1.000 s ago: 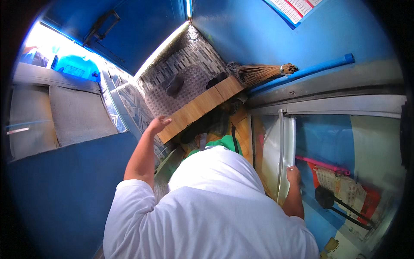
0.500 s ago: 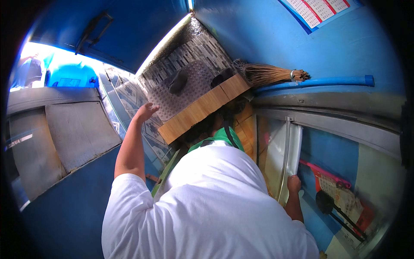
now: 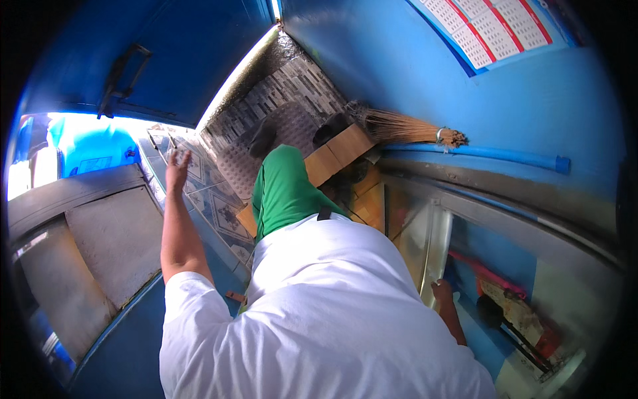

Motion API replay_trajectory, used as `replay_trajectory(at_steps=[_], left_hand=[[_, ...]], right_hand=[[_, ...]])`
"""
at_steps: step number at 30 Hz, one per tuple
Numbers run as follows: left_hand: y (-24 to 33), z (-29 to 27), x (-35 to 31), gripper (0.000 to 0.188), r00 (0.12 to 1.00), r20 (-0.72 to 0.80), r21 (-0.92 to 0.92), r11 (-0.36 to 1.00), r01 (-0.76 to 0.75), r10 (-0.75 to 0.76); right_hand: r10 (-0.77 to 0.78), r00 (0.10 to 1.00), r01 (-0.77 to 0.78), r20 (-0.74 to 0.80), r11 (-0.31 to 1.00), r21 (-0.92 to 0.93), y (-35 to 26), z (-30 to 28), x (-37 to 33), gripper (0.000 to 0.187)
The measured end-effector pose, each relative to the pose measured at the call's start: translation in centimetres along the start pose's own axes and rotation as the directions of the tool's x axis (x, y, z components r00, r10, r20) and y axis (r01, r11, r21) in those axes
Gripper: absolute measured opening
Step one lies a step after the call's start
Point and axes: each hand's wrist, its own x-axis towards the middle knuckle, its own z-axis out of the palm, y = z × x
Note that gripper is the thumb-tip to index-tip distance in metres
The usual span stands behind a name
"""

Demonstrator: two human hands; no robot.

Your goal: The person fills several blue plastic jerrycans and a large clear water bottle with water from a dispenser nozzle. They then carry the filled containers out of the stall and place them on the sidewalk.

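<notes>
My left hand is stretched out to the left with its fingers apart, holding nothing. It hangs over the patterned floor tiles, near the bright doorway. My right hand is low at my right side, its fingers closed around the edge of a metal-framed door. One leg in green trousers is raised in front of me, over the wooden step. Behind that knee lie a grey bumpy mat and a dark slipper; the foot is hidden.
A blue door with a dark handle stands at upper left. By the right blue wall are a stick broom, a blue pipe and a calendar. A metal-panelled partition stands on the left. A black-handled object sits lower right.
The green-trousered leg has come up over the step, covering part of the mat. My left hand has moved left and farther forward. My right hand keeps its hold on the door edge.
</notes>
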Motion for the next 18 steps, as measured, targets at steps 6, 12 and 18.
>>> replay_trajectory(at_steps=[6,12,18], left_hand=[[-1.6,-14.8,9.4,0.066,0.875,-0.482,-0.193,0.968,-0.161,0.049],[3.9,-41.2,23.4,0.063,0.479,-0.878,-0.059,0.984,-0.169,0.029],[6.9,-57.0,33.9,0.061,0.376,-0.924,-0.104,0.993,-0.062,-0.074]], right_hand=[[0.052,0.984,-0.042,0.170,0.997,-0.063,-2.1,0.4,0.8,0.051],[0.262,0.951,-0.282,-0.162,0.952,-0.120,-5.9,-1.4,-2.3,0.040],[0.146,0.966,-0.219,-0.211,0.896,-0.386,-7.1,-7.8,-8.9,0.036]])
